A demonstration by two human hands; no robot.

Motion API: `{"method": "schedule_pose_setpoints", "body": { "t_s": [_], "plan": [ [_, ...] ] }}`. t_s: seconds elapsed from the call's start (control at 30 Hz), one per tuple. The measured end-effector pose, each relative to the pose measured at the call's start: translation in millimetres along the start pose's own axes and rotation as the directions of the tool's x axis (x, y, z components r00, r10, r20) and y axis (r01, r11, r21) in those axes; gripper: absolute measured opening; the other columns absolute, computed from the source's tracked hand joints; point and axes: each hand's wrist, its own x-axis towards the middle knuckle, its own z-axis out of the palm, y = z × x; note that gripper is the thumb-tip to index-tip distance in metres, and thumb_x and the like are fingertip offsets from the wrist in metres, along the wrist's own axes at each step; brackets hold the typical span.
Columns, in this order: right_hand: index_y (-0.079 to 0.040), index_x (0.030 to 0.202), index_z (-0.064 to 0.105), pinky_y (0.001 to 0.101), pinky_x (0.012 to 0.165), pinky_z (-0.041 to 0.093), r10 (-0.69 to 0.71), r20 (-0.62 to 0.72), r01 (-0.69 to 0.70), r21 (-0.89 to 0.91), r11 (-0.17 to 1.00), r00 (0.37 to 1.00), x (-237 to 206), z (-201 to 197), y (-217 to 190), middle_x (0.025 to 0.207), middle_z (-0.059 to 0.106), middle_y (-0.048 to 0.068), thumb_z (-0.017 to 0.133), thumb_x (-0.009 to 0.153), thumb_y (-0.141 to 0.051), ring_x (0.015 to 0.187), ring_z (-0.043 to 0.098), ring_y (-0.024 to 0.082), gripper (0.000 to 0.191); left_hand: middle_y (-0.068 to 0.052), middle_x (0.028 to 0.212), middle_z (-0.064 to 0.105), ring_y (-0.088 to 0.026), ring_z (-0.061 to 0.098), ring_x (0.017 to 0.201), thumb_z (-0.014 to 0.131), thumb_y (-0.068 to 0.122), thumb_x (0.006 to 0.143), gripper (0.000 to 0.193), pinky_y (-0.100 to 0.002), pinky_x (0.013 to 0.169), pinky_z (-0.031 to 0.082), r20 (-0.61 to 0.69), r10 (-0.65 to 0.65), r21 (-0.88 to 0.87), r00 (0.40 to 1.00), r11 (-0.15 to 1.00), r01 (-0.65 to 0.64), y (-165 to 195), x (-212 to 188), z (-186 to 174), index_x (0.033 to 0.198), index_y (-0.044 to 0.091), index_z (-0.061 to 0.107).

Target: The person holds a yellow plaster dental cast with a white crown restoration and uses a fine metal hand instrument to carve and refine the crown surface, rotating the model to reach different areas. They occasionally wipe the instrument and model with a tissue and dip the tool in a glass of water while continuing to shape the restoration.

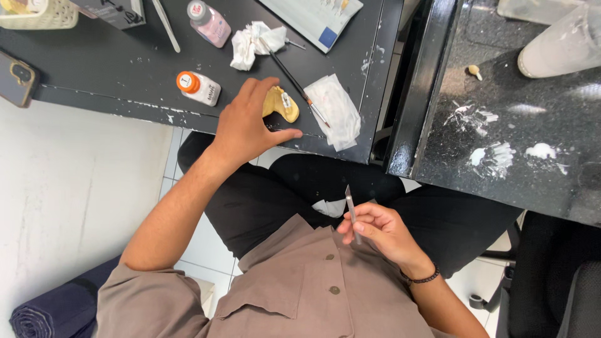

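My left hand [247, 122] reaches over the near edge of the dark table [113, 69], fingers spread and holding nothing. Its fingertips are right beside a yellow dental cast [285, 105]; I cannot tell if they touch it. My right hand [375, 231], with a dark bead bracelet on the wrist, is held over my lap. It pinches a thin metal blade tool [351, 209] that points up toward the table. A long dark-handled brush [294, 78] lies just behind the cast.
On the table are a small orange-capped bottle [197, 87], a pink bottle [210, 24], crumpled tissue [253, 44], a white wipe [338, 109], a phone [15, 78] and a white basket [37, 14]. A glossy black bench [501, 150] with white smears stands to the right.
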Motion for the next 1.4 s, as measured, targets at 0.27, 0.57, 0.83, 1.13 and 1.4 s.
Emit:
{"method": "schedule_pose_setpoints", "body": {
  "t_s": [0.27,0.57,0.83,1.13,1.4],
  "plan": [
    [0.002,0.122,0.065,0.0292,0.08,0.056,0.119,-0.096,-0.134,-0.17,0.976,0.988,10,-13,12,0.099,0.073,0.013,0.055,0.104,-0.011,0.084,0.068,0.016,0.024,-0.017,0.142,0.055,-0.032,0.07,0.108,0.098,0.044,0.082,0.096,-0.038,0.082,0.061,-0.144,0.193,0.161,0.97,0.972,-0.17,-24,-21,8,0.149,0.003,0.044],
    [0.004,0.115,0.065,0.0245,0.061,0.04,0.138,-0.192,-0.152,-0.063,0.986,0.972,9,-3,30,0.078,0.063,0.009,0.046,0.102,-0.005,0.062,0.043,0.009,0.024,-0.008,0.103,0.068,-0.029,0.069,0.089,0.085,0.033,0.086,0.035,-0.042,0.07,0.057,0.087,0.114,-0.211,0.99,0.973,-0.093,17,-105,106,0.11,0.011,0.073],
    [0.002,0.12,0.064,0.0238,0.054,0.044,-0.048,-0.269,0.022,-0.099,0.995,0.962,-12,41,16,0.079,0.067,0.011,0.046,0.105,-0.006,0.059,0.052,0.01,0.025,-0.022,0.115,0.072,-0.036,0.068,0.11,0.084,0.026,0.081,0.032,-0.045,0.092,0.058,0.791,-0.034,-0.046,0.61,0.992,0.115,35,-123,162,0.105,0.005,0.079],
    [0.001,0.12,0.066,0.0206,0.05,0.042,-0.23,-0.346,0.11,-0.334,0.936,0.91,-74,53,2,0.075,0.069,0.008,0.051,0.104,-0.008,0.055,0.056,0.008,0.024,-0.015,0.095,0.082,-0.026,0.082,0.089,0.067,0.024,0.092,0.024,-0.039,0.082,0.064,0.445,-0.095,-0.503,0.891,0.796,0.336,74,-144,106,0.105,0.006,0.077],
    [0.0,0.119,0.067,0.0205,0.051,0.043,-0.248,-0.327,0.139,-0.324,0.936,0.912,-107,43,10,0.074,0.068,0.008,0.051,0.103,-0.008,0.055,0.056,0.007,0.024,-0.011,0.126,0.071,-0.029,0.07,0.116,0.085,0.035,0.08,0.048,-0.043,0.092,0.06,0.773,-0.356,0.417,0.524,0.909,0.003,138,-153,143,0.12,0.01,0.075]
  ]
}}
